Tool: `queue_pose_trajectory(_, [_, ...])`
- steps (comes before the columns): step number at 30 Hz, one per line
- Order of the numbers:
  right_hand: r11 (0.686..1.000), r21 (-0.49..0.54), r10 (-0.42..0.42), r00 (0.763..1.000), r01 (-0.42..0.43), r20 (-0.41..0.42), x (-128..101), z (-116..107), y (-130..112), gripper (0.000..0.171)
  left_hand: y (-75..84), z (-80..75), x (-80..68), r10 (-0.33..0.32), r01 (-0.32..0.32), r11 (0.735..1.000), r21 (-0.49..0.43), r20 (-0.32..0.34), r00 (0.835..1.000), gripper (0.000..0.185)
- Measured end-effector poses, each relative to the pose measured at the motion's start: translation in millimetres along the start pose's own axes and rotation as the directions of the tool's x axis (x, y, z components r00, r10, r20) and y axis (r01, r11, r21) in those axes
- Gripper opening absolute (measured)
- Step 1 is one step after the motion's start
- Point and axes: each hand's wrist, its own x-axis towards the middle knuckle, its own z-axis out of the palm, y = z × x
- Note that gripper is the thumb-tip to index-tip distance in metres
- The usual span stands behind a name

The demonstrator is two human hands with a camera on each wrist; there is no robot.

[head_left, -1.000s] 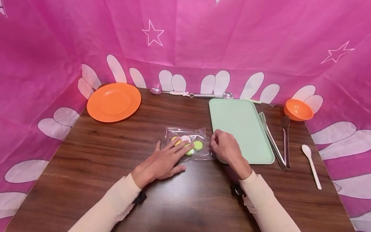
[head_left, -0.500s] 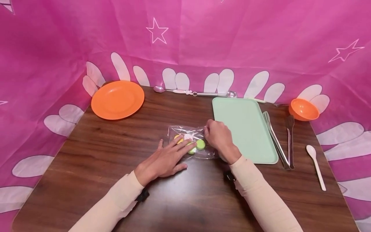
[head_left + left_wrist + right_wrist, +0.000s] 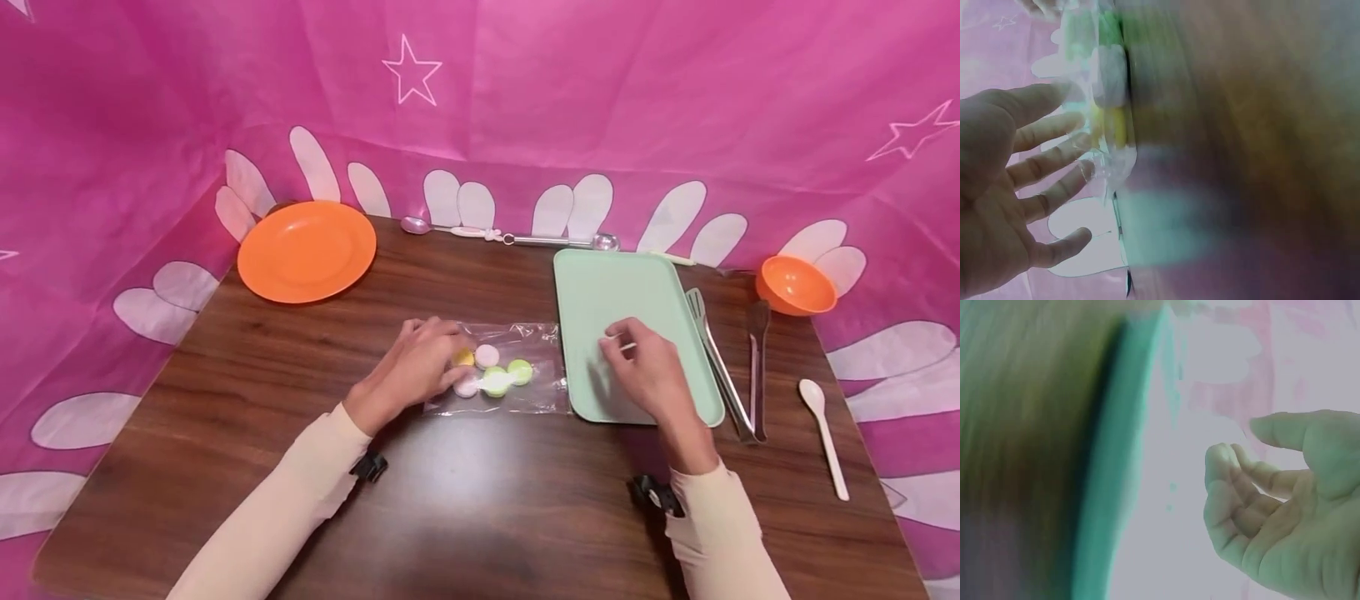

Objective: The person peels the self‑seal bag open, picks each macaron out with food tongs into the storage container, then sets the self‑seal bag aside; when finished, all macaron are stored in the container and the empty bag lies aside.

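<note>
A clear plastic bag (image 3: 542, 392) lies on the table with several macarons in it. A yellow macaron (image 3: 464, 357), a pink macaron (image 3: 487, 357) and a green macaron (image 3: 519, 372) show through the film. At the bag's left end is my left hand (image 3: 416, 362), its fingers over the edge and overlapping the yellow macaron. The left wrist view shows these fingers spread, right at the film. My right hand (image 3: 651, 371) hovers over the mint green tray (image 3: 607, 275), fingers loosely bent, thumb apart, nothing between them in the right wrist view.
An orange plate (image 3: 306, 250) stands at the back left, an orange bowl (image 3: 797, 286) at the back right. Metal tongs (image 3: 723, 367) lie along the tray's right side, with a white spoon (image 3: 823, 437) farther right. A scoop (image 3: 562, 242) lies along the back edge.
My right hand has let go of the bag's right end and moved right over the tray. My left hand has lifted off the macarons and drawn back to the bag's left end.
</note>
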Motion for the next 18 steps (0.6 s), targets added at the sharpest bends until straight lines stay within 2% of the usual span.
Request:
queue_pose_trajectory(4, [0.992, -0.105, 0.064, 0.997, -0.068, -0.039, -11.6, -31.8, 27.1, 0.025, -3.5, 3.3, 3.9, 0.038, -0.038, 0.999, 0.018, -0.015, 0.999, 0.018])
queue_pose_trajectory(6, [0.978, -0.158, 0.131, 0.991, -0.136, -0.038, -14.2, -46.7, 43.3, 0.031, -4.0, 5.8, 3.8, 0.051, -0.050, 0.998, 0.035, -0.039, 0.998, 0.015])
queue_pose_trajectory(8, [0.953, -0.203, 0.223, 0.975, -0.223, -0.020, -15.6, -59.3, 59.1, 0.037, -3.5, 8.2, 5.0, 0.065, -0.061, 0.996, 0.061, -0.064, 0.996, 0.008])
queue_pose_trajectory(11, [0.901, -0.253, 0.364, 0.931, -0.352, -0.001, -16.3, -72.0, 79.7, 0.048, -0.5, 10.5, 10.6, 0.090, -0.085, 0.993, 0.088, -0.056, 0.994, 0.009])
queue_pose_trajectory(14, [0.851, -0.258, 0.474, 0.880, -0.458, 0.000, -16.3, -75.5, 95.0, 0.059, 2.8, 9.4, 17.9, 0.091, -0.091, 0.993, 0.079, 0.005, 0.996, 0.015])
queue_pose_trajectory(16, [0.826, -0.240, 0.526, 0.850, -0.509, 0.007, -15.9, -73.7, 101.9, 0.067, 4.0, 6.5, 20.9, 0.059, -0.061, 0.998, 0.029, 0.066, 0.996, 0.017])
queue_pose_trajectory(18, [0.814, -0.219, 0.554, 0.832, -0.538, 0.014, -15.4, -70.9, 107.4, 0.075, 5.0, 3.1, 22.6, 0.025, -0.022, 0.999, -0.029, 0.112, 0.993, 0.020])
